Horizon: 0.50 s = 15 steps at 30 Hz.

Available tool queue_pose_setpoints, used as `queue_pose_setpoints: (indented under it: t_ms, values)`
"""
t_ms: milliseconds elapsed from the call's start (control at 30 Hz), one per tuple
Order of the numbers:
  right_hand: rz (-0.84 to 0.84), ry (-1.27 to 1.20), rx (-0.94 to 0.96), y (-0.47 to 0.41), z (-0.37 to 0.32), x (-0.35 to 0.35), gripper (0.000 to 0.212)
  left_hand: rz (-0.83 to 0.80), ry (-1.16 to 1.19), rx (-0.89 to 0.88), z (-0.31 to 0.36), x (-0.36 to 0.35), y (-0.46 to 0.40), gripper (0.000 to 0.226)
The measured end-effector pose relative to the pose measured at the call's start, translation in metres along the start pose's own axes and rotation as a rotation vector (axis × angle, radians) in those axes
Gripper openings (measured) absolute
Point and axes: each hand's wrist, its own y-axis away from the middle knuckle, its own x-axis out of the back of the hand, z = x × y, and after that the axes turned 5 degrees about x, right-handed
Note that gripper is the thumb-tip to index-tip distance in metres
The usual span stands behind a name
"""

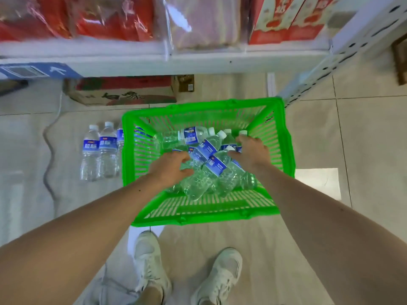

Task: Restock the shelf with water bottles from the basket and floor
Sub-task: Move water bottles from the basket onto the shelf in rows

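Observation:
A green plastic basket (pixel 199 217) stands on the tiled floor in front of my feet. Several clear water bottles with blue labels (pixel 208 148) lie jumbled inside it. My left hand (pixel 170 167) reaches into the basket, its fingers and thumb spread over the pile on the left. My right hand (pixel 252 150) is on the right side of the pile, with fingers and thumb curled around a bottle there. Three more water bottles (pixel 99 151) stand upright on the floor just left of the basket. The white shelf edge (pixel 198 62) runs across above the basket.
The shelf holds red packages (pixel 94 18) and red boxes (pixel 286 20). A cardboard box (pixel 123 93) sits on the floor under the shelf. A grey cable (pixel 49 155) snakes along the floor at left. The shelf's perforated upright (pixel 326 69) stands right of the basket. My shoes (pixel 149 260) are near the basket.

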Motion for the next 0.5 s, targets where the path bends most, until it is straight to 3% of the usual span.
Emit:
queue_pose_setpoints:
  t_ms: [233, 367, 500]
  values:
    - [-0.156, 0.095, -0.073, -0.062, 0.030, -0.081, 0.055, 0.029, -0.016, -0.037, -0.022, -0.081, -0.047, 0.040]
    - [-0.112, 0.187, -0.072, -0.075, 0.032, -0.093, 0.058, 0.025, -0.007, -0.033, -0.029, -0.088, -0.055, 0.043]
    - [-0.067, 0.107, -0.134, -0.074, 0.024, -0.090, 0.056, 0.014, -0.012, -0.023, -0.034, -0.085, -0.053, 0.041]
